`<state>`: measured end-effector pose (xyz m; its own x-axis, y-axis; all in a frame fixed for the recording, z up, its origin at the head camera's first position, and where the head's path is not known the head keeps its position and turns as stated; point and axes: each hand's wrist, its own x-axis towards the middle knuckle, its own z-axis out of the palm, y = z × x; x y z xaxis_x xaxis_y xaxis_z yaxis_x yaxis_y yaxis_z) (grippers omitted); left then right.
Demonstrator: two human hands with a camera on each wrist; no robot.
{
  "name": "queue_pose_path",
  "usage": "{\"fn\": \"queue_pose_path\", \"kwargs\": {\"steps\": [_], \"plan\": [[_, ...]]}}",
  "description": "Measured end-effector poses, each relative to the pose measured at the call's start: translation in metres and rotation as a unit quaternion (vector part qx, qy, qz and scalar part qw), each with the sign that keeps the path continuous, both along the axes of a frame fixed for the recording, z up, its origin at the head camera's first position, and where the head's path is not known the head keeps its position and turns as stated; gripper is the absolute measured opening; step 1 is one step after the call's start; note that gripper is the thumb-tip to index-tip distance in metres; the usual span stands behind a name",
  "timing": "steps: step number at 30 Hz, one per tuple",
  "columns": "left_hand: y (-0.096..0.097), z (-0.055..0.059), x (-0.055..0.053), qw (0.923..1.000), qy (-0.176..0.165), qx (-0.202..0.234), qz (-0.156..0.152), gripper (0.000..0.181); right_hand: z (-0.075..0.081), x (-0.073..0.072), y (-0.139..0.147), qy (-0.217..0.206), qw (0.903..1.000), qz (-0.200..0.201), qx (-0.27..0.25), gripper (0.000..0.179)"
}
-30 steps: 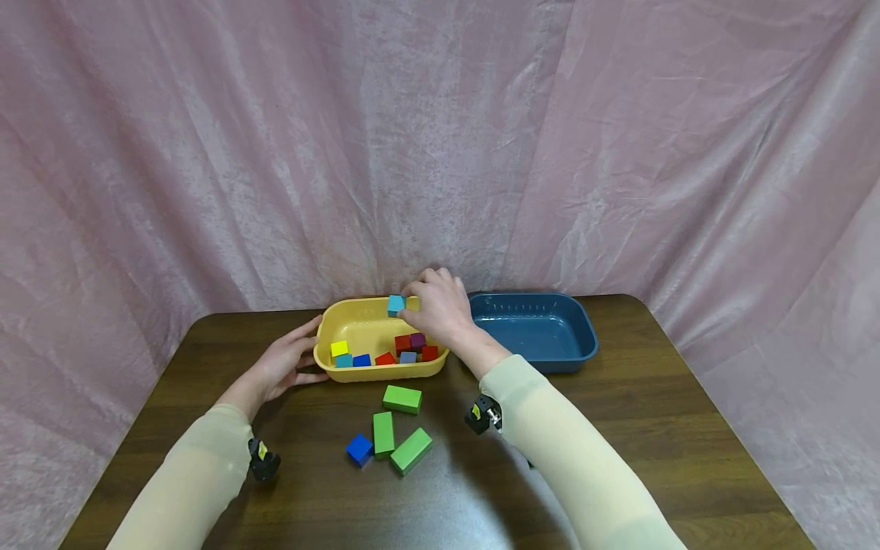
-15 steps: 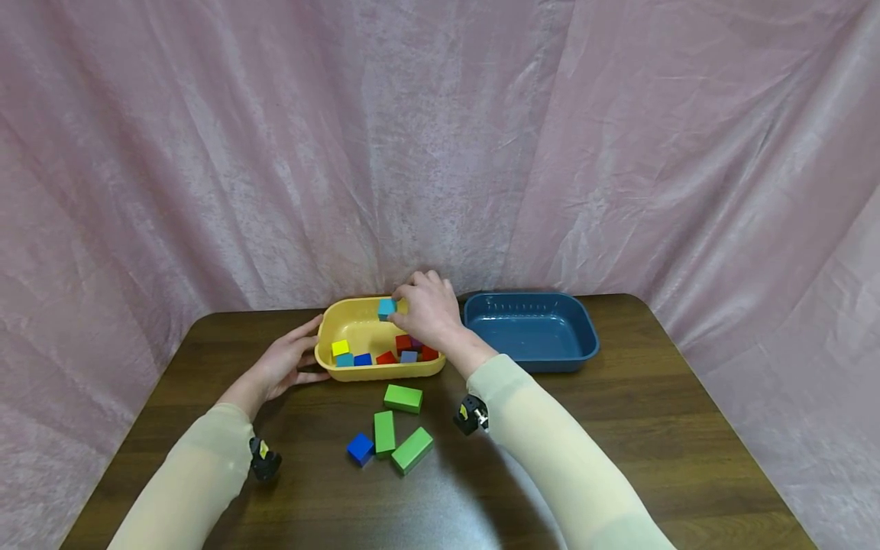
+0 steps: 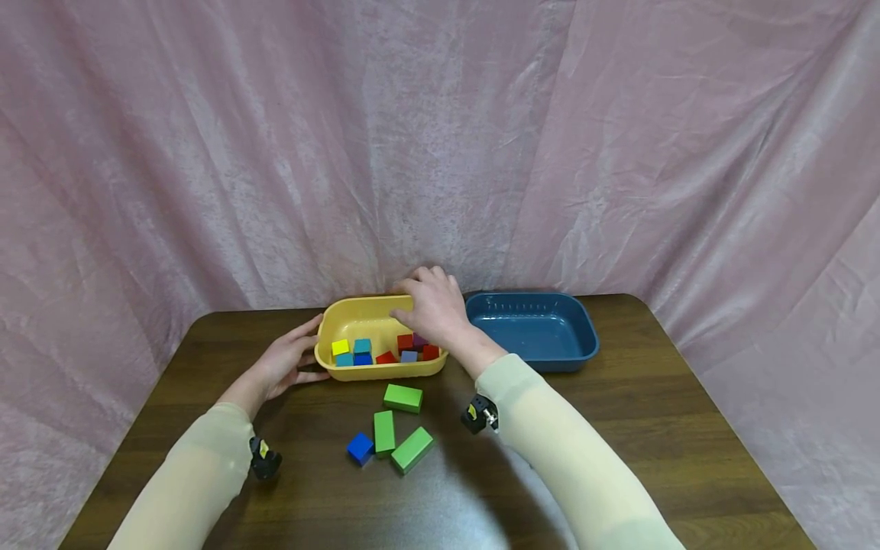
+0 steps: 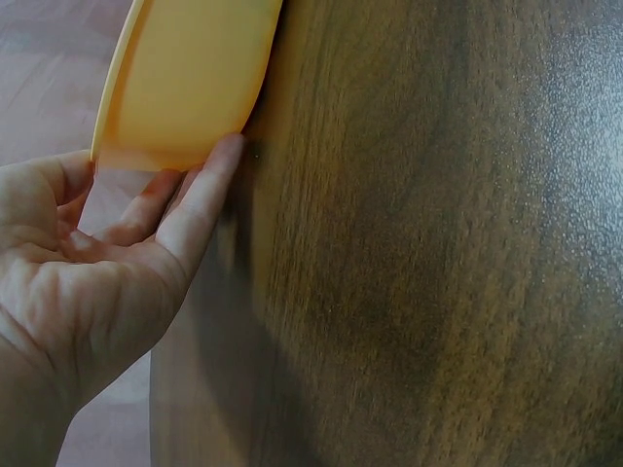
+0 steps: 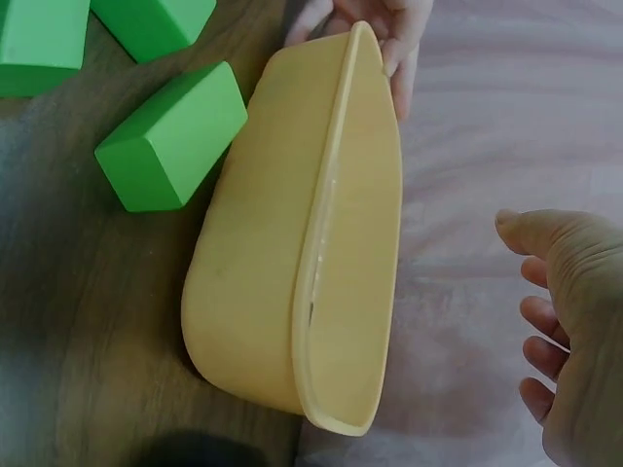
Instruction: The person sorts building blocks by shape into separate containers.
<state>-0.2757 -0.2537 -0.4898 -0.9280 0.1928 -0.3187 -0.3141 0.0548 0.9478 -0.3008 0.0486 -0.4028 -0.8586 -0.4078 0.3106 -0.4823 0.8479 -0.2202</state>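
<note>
A yellow plastic tray (image 3: 380,373) holds several small cubes. My left hand (image 3: 283,363) holds its left end; in the left wrist view the thumb meets the rim while the other fingers lie along the wall near the base. Over the tray's right part hovers my right hand (image 3: 435,307), thumb and fingers apart around nothing. Inside, a teal cube (image 3: 362,346) sits just behind a blue cube (image 3: 363,360), beside a yellow cube (image 3: 340,347) and another teal cube (image 3: 344,360). Red cubes (image 3: 405,342), a purple cube (image 3: 420,340) and a grey-blue cube (image 3: 409,357) lie farther right.
A dark blue tray (image 3: 532,363) stands right of the yellow one. On the brown wooden table (image 3: 639,435), in front of the yellow tray, lie three green blocks (image 3: 402,398) and a blue cube (image 3: 360,449). A pink curtain (image 3: 440,145) hangs behind the table.
My right hand carried a teal cube left over the yellow tray and let it go; it now rests near the blue cube. The hand has drawn back slightly rightward. My left hand stayed put.
</note>
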Motion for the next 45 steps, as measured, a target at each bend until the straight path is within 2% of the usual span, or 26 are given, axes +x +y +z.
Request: {"fn": "queue_pose_path", "kwargs": {"steps": [19, 36, 45], "plan": [[-0.005, 0.0, 0.0, 1.0, 0.0, -0.002, -0.002, 0.06, 0.031, 0.019, 0.032, 0.05, 0.9979, 0.037, -0.02, 0.037], [-0.006, 0.0, -0.001, 1.0, 0.002, -0.001, -0.003, 0.061, 0.035, 0.035, 0.048, 0.069, 0.9947, 0.071, -0.028, 0.039], [-0.006, 0.001, 0.0, 1.0, 0.001, -0.003, -0.003, 0.061, 0.026, 0.045, 0.05, 0.085, 0.9892, 0.113, -0.038, 0.036]]}}
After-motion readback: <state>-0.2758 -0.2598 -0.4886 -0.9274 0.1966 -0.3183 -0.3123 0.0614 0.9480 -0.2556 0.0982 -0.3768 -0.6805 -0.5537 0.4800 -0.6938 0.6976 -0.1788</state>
